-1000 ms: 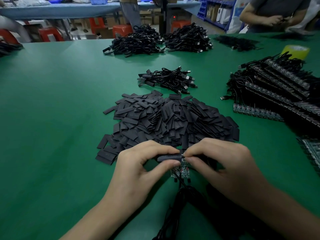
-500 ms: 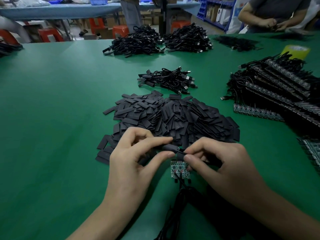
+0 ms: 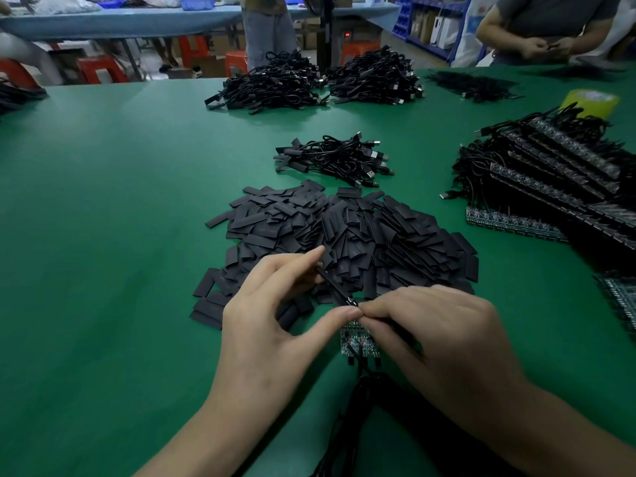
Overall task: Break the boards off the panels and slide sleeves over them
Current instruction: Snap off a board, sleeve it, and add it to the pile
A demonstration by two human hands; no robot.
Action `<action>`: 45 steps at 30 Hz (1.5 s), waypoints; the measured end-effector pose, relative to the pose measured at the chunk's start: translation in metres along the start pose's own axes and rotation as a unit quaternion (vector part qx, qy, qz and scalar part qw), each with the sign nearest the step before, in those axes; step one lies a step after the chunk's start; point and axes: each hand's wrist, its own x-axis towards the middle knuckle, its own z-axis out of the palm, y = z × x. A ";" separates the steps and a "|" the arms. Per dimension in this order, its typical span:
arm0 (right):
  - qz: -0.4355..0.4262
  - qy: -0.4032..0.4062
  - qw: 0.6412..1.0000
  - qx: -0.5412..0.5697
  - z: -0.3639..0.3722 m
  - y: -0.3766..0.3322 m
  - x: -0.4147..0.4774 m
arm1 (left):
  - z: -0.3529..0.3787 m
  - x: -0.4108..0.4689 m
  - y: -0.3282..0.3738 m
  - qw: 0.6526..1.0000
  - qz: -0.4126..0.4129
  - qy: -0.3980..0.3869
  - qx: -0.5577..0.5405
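My left hand [image 3: 272, 315] pinches a black sleeve [image 3: 335, 287] between thumb and fingers, tilted up and away from me. My right hand [image 3: 437, 335] pinches the near end where the board and its cable enter the sleeve; the board itself is hidden. Below my fingertips lies a small green panel piece [image 3: 356, 342] with black cables [image 3: 354, 407] running toward me. Just behind my hands spreads a big heap of flat black sleeves [image 3: 344, 235].
Panels with cables [image 3: 550, 180] are stacked at the right, a small pile of sleeved cables [image 3: 337, 156] lies behind the sleeves, and two larger cable piles [image 3: 309, 80] sit at the far edge. A yellow tape roll [image 3: 590, 101] and another person's hands [image 3: 547, 46] are far right.
The sleeve has swung from lying level between my hands to tilting up and away. My left hand has lifted and moved left, its fingers spread wider. My right hand has barely moved.
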 end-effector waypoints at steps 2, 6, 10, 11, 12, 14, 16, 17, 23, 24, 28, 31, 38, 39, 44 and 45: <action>0.005 -0.004 1.000 0.009 0.000 0.000 0.000 | 0.000 0.000 0.000 1.000 -0.001 -0.001 -0.002; 0.027 -0.016 0.998 0.058 -0.002 0.002 0.001 | -0.001 -0.001 0.001 1.000 0.019 0.001 0.011; 0.040 -0.024 0.996 0.082 -0.004 -0.001 0.001 | -0.002 0.000 0.001 0.998 0.050 0.010 0.040; 0.041 -0.025 0.995 0.082 -0.005 -0.002 0.001 | -0.002 0.000 0.001 0.997 0.058 0.012 0.046; 0.043 -0.025 0.995 0.084 -0.005 -0.002 0.001 | -0.002 0.000 0.002 0.996 0.066 0.013 0.051; 0.050 -0.022 0.994 0.094 -0.005 -0.002 0.002 | -0.002 -0.001 0.002 0.995 0.082 0.014 0.057; 0.056 -0.019 0.993 0.100 -0.006 -0.002 0.002 | -0.002 -0.001 0.001 0.994 0.092 0.015 0.057; 0.059 -0.018 0.993 0.101 -0.006 -0.002 0.002 | -0.002 -0.001 0.001 0.994 0.095 0.016 0.056; 0.074 -0.013 0.990 0.118 -0.005 -0.001 0.001 | -0.002 -0.001 0.001 0.993 0.097 0.036 0.056; 0.073 -0.017 0.992 0.104 -0.005 0.000 0.002 | -0.002 0.000 0.000 0.994 0.089 0.043 0.051; 0.062 -0.058 0.996 0.029 -0.006 0.009 0.003 | -0.005 0.003 -0.004 0.997 0.037 0.064 0.008; 0.059 -0.084 0.994 0.020 -0.003 0.012 0.002 | -0.005 0.004 -0.008 0.998 0.003 0.064 -0.018; 0.132 -0.021 0.991 -0.008 -0.029 0.035 0.023 | -0.004 -0.001 -0.014 0.995 -0.010 -0.040 0.087; 0.137 -0.023 0.990 -0.032 -0.033 0.043 0.033 | -0.004 -0.002 -0.013 0.990 0.011 -0.066 0.127; 0.127 -0.069 0.979 -0.144 -0.018 0.084 0.109 | 0.000 -0.009 -0.010 0.943 0.066 -0.184 0.268; 0.122 -0.075 0.978 -0.153 -0.011 0.093 0.129 | 0.000 -0.009 -0.011 0.941 0.064 -0.190 0.271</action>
